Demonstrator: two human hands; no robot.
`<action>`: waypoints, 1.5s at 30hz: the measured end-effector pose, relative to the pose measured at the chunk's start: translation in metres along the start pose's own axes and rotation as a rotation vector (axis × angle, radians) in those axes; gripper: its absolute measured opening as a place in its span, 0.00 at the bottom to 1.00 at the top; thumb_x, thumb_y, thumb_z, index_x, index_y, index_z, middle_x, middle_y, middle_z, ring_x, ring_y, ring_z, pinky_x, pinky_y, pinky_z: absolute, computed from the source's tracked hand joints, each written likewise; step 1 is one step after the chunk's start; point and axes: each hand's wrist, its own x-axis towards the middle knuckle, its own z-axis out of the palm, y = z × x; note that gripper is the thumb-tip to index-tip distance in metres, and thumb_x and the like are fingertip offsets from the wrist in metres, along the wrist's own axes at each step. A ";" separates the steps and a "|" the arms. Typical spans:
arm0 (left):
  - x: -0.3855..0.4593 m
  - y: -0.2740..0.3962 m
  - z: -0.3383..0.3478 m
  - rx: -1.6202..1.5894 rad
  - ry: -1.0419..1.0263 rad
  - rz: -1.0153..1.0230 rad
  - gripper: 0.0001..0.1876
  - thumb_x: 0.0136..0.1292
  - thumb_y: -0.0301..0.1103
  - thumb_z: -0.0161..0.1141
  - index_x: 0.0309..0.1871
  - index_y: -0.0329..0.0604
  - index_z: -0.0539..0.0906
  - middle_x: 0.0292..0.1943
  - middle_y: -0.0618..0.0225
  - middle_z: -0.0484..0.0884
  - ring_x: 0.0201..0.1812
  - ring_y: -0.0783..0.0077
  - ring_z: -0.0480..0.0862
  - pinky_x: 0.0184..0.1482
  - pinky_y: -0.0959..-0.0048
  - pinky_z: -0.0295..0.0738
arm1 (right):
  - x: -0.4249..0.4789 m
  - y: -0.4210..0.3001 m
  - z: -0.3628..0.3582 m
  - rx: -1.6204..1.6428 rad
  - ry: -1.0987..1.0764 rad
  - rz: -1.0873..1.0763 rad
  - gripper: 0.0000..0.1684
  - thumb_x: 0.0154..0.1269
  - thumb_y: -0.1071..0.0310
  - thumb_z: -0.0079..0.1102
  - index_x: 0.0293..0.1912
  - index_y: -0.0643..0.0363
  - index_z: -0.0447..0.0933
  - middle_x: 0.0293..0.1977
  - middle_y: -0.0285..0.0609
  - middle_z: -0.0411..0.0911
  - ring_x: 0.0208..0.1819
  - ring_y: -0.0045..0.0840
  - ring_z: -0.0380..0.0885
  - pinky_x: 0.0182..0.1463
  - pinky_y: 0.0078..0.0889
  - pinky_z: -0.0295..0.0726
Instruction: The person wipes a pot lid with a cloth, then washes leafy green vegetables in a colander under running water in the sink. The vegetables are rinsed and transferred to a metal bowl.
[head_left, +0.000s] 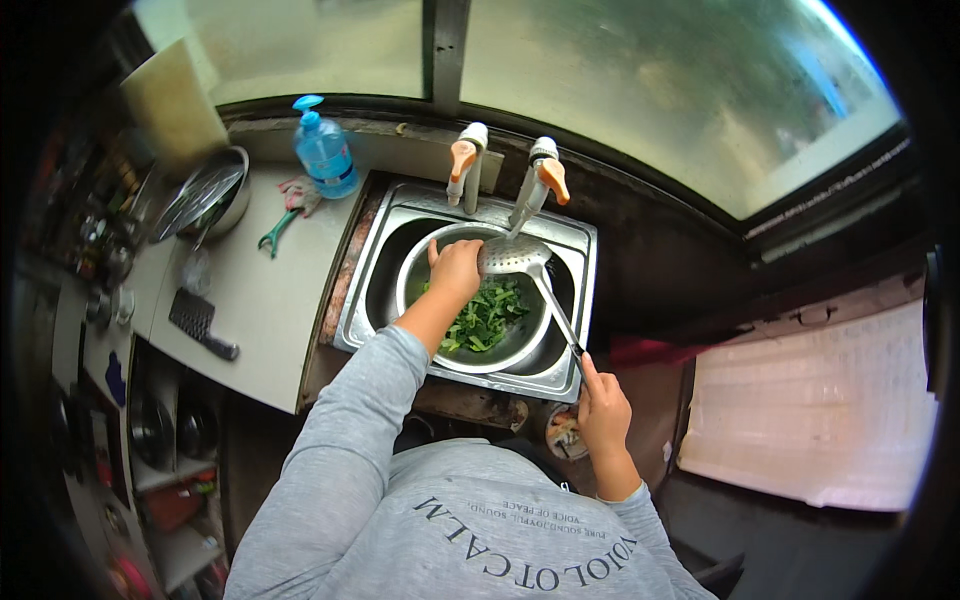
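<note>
My right hand (604, 409) is closed around the black handle of a metal skimmer ladle (556, 306). The ladle's perforated head lies over the far side of a steel bowl (411, 274), under the right faucet (534, 187), where water seems to run. My left hand (457, 271) is at the left edge of the skimmer head; its fingertips are partly hidden, so whether it grips the head cannot be told. Chopped leafy greens (484, 319) lie in the bowl, which stands in a stainless steel sink (592, 255).
On the counter (270, 322) to the left are a cleaver (196, 321), a green peeler (279, 231), a blue pump bottle (326, 154) and a covered pot (236, 199). The left faucet (465, 169) stands behind the sink. A container of scraps (564, 433) is below the sink's front edge.
</note>
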 end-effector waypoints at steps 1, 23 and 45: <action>-0.009 0.000 0.004 -0.008 0.067 0.051 0.24 0.53 0.25 0.59 0.56 0.50 0.76 0.52 0.66 0.78 0.57 0.63 0.75 0.69 0.47 0.44 | -0.004 -0.010 0.002 -0.016 0.009 0.013 0.30 0.56 0.78 0.55 0.59 0.49 0.73 0.30 0.42 0.72 0.30 0.36 0.75 0.32 0.36 0.75; -0.153 0.081 -0.020 -0.030 0.121 0.529 0.12 0.50 0.27 0.56 0.39 0.46 0.83 0.56 0.57 0.74 0.67 0.54 0.63 0.69 0.49 0.47 | -0.037 -0.033 0.023 -0.092 0.062 -0.086 0.24 0.58 0.73 0.58 0.55 0.45 0.76 0.27 0.39 0.72 0.28 0.33 0.76 0.29 0.36 0.75; -0.281 -0.008 -0.087 0.233 0.492 0.151 0.27 0.58 0.33 0.58 0.63 0.52 0.70 0.67 0.63 0.61 0.69 0.57 0.58 0.70 0.53 0.47 | -0.035 -0.141 0.005 0.140 0.032 -0.388 0.29 0.56 0.76 0.58 0.59 0.50 0.72 0.32 0.45 0.75 0.34 0.41 0.76 0.36 0.40 0.75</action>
